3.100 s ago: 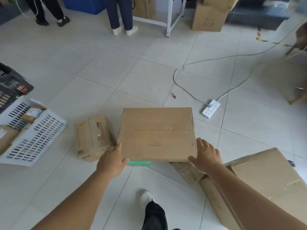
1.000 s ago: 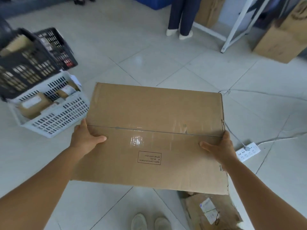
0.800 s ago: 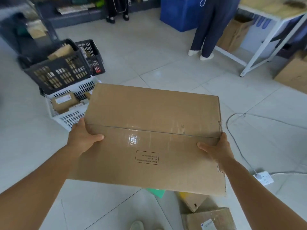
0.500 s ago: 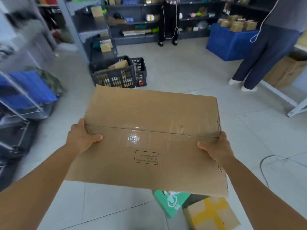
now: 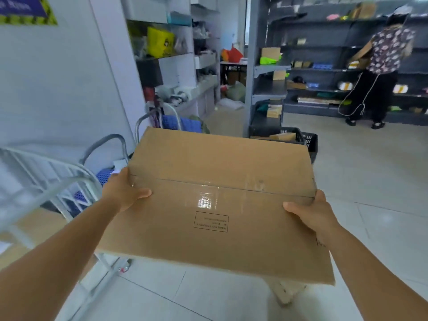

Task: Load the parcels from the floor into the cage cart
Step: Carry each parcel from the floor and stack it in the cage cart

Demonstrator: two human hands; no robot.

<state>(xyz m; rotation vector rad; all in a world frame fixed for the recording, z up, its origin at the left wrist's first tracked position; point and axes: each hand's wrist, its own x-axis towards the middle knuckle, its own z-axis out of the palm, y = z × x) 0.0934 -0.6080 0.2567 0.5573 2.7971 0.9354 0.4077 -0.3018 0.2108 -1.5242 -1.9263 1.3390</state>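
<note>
One box (image 5: 217,205) was held at frame centre, long axis left to right, top tilted toward the camera. It was gripped at its side edges by the left hand (image 5: 122,193) and right hand (image 5: 312,214), thumbs on top. One cart (image 5: 46,179) stood at lower left, one crate (image 5: 305,140) behind the box, one person (image 5: 379,66) at upper right.

I have the cardboard box (image 5: 215,200) up off the floor now, raised from among the other parcels to chest height. My left hand (image 5: 120,193) and right hand (image 5: 312,214) have slid from its near corners to the side edges, thumbs on top. I've turned left: the white basket, the power strip and the cable are gone from view, and the cage cart (image 5: 46,179) comes in beside the box's left edge, with shelving (image 5: 324,66) ahead.
</note>
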